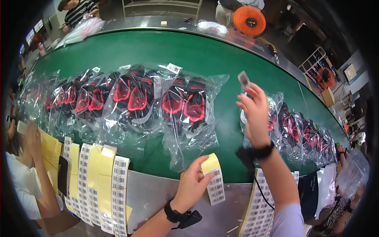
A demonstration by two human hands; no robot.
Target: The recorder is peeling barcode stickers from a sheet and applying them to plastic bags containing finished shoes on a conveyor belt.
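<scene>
My left hand [194,179] pinches a short strip of barcode labels [215,185] near the belt's front edge. The strip's upper end is bare yellow backing, and its lower part carries white labels. My right hand [256,110] is raised over the green belt [229,98], with a single small label [243,79] at its fingertips. Left of it lies a clear plastic bag holding a pair of black shoes with red trim [184,104]. Another bagged pair [272,112] lies partly hidden behind my right hand.
More bagged black and red shoes [132,96] line the belt on both sides. Label sheets [118,189] hang over the metal front edge. A co-worker's hands [33,138] are at far left. An orange fan [248,21] stands beyond the belt. A black cable [260,189] runs beside my right forearm.
</scene>
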